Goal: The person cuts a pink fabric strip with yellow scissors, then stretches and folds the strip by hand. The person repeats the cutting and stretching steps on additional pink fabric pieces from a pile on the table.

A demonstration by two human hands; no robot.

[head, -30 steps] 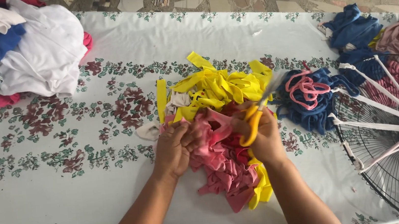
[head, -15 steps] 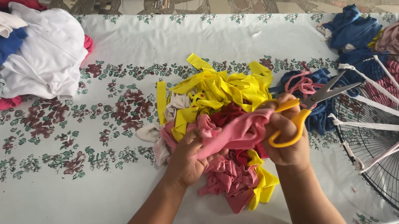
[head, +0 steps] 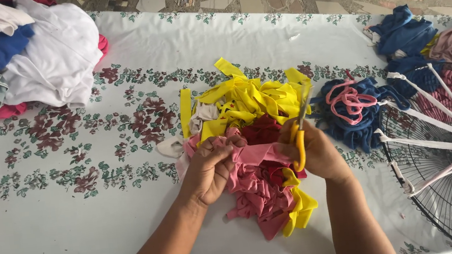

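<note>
head view: a pink fabric strip point(head: 254, 153) is stretched between both hands over a heap of pink strips point(head: 255, 188) on the flowered tabletop point(head: 80, 232). the left hand point(head: 211, 169) pinches one end; the right hand point(head: 314, 154) grips the other end and yellow-handled scissors point(head: 300, 136). behind lie yellow strips point(head: 248, 99), to the right blue strips point(head: 356, 116) and a wire fan guard point(head: 447, 176).
</note>
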